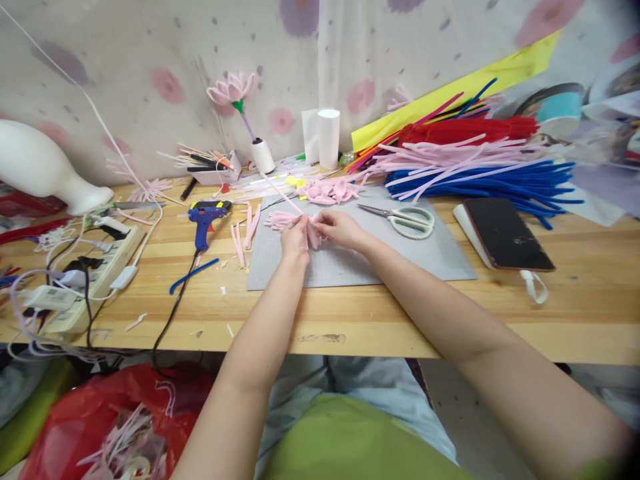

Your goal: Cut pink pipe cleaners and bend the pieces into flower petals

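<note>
Both hands meet over the grey cutting mat (400, 260) on the wooden table. My left hand (295, 243) is closed around a small bundle of pink pipe-cleaner loops (314, 237), with a pale pink stem (283, 193) running up and left from it. My right hand (340, 229) pinches the same bundle from the right. More bent pink pieces (280, 219) lie just left of the hands, and a heap of pink petals (330, 191) sits behind them.
White-handled scissors (407, 220) lie right of the hands. A blue glue gun (205, 220) and power strip (95, 267) sit left. A black phone (507, 233) lies at right. Red, pink and blue pipe cleaners (475, 163) pile at the back. A finished pink flower (233, 90) stands behind.
</note>
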The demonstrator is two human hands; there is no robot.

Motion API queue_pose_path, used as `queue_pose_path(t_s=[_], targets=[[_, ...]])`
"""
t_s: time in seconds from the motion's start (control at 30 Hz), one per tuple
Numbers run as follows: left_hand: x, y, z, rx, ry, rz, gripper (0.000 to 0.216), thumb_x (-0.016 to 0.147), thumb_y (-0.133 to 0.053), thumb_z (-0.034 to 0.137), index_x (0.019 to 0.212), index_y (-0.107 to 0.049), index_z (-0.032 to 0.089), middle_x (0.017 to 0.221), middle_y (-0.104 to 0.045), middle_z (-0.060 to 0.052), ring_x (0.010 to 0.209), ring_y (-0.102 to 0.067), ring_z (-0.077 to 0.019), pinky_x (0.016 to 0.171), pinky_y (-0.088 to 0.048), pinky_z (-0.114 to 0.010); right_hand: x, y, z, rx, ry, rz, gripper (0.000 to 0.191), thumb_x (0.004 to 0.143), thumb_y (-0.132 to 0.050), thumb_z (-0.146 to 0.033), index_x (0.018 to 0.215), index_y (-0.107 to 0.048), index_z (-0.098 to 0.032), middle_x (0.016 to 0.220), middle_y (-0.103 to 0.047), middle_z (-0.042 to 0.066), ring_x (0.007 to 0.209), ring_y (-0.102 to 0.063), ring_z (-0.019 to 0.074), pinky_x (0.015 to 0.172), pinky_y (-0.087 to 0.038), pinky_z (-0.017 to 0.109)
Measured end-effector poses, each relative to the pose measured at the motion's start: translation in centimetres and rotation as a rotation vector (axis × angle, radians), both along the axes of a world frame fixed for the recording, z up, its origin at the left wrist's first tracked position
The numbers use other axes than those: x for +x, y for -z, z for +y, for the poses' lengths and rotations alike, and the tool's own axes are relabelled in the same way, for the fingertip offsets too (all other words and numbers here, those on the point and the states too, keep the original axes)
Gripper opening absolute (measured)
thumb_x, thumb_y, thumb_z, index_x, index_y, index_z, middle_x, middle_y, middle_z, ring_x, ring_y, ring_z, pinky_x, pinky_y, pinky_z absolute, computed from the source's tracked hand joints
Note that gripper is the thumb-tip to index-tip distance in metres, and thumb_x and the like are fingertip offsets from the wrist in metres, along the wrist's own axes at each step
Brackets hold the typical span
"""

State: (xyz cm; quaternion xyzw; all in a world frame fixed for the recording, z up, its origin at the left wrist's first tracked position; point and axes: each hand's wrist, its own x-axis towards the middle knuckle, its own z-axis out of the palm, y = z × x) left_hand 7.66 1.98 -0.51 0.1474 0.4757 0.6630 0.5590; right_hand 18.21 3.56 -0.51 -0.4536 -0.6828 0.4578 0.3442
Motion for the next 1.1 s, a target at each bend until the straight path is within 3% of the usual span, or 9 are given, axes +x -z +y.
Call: queue_pose_path(t_s=[0.2, 0.4, 0.6, 0.87, 0.97, 1.1], targets=[[0.2, 0.4, 0.2, 0.040, 0.046, -0.043, 0.017, 0.073, -0.065, 0.023, 0.069, -0.050, 0.016, 0.052, -0.054, 0.005, 0.043, -0.051, -0.0081, 0.053, -0.041, -0.022, -0.7, 0.6, -0.2, -0.233, 0.033, 0.229, 0.015, 0.075, -0.061, -0.026, 0.073, -0.049, -0.017, 0.056, -0.055, -0.004, 0.048, -0.049, 0.0080, 0.047, -0.036, 0.020], [0.2, 0.7, 0.5, 0.093, -0.019, 0.006, 0.022, 0.067, -0.070, 0.023, 0.067, -0.050, 0.015, 0.057, -0.058, 0.002, 0.053, -0.057, -0.0087, 0.062, -0.044, -0.023, 0.0, 0.9, -0.4, -0.152, -0.060, 0.210, 0.032, 0.066, -0.066, -0.043, 0.063, -0.057, -0.013, 0.046, -0.042, -0.006, 0.043, -0.032, 0.0041, 0.043, -0.022, 0.020], [0.4, 0.9, 0.2, 0.157, -0.141, 0.137, 0.018, 0.069, -0.067, 0.019, 0.067, -0.050, 0.014, 0.060, -0.059, 0.002, 0.056, -0.056, -0.0077, 0.065, -0.044, -0.023, -0.1, 0.4, -0.7, -0.185, -0.075, 0.218, 0.033, 0.059, -0.069, -0.044, 0.063, -0.062, -0.012, 0.055, -0.054, -0.001, 0.051, -0.045, 0.0083, 0.050, -0.034, 0.022], [0.8, 0.3, 0.0, 0.130, -0.089, -0.049, 0.013, 0.079, -0.058, 0.017, 0.074, -0.046, 0.017, 0.058, -0.059, 0.003, 0.059, -0.061, -0.0090, 0.072, -0.048, -0.026, -0.9, 1.3, -0.7, 0.059, 0.037, -0.081, 0.019, 0.069, -0.061, -0.029, 0.066, -0.071, -0.012, 0.060, -0.063, 0.002, 0.057, -0.052, 0.0115, 0.052, -0.032, 0.023], [0.6, 0.3, 0.1, 0.132, -0.092, -0.066, 0.012, 0.082, -0.054, 0.017, 0.075, -0.046, 0.017, 0.058, -0.059, 0.003, 0.061, -0.062, -0.0084, 0.075, -0.048, -0.026, -0.9, 1.1, -0.8, 0.006, 0.038, -0.040, 0.014, 0.067, -0.063, -0.023, 0.067, -0.071, -0.013, 0.061, -0.064, 0.001, 0.057, -0.053, 0.0115, 0.054, -0.035, 0.022], [0.1, 0.6, 0.4, 0.129, 0.116, -0.046, 0.009, 0.082, -0.055, 0.021, 0.076, -0.052, 0.016, 0.064, -0.064, -0.001, 0.073, -0.066, -0.0130, 0.081, -0.049, -0.031, -0.3, 1.0, -0.6, -0.188, 0.051, 0.180, 0.008, 0.061, -0.067, -0.020, 0.060, -0.067, -0.012, 0.055, -0.060, -0.001, 0.052, -0.051, 0.0096, 0.055, -0.039, 0.022]])
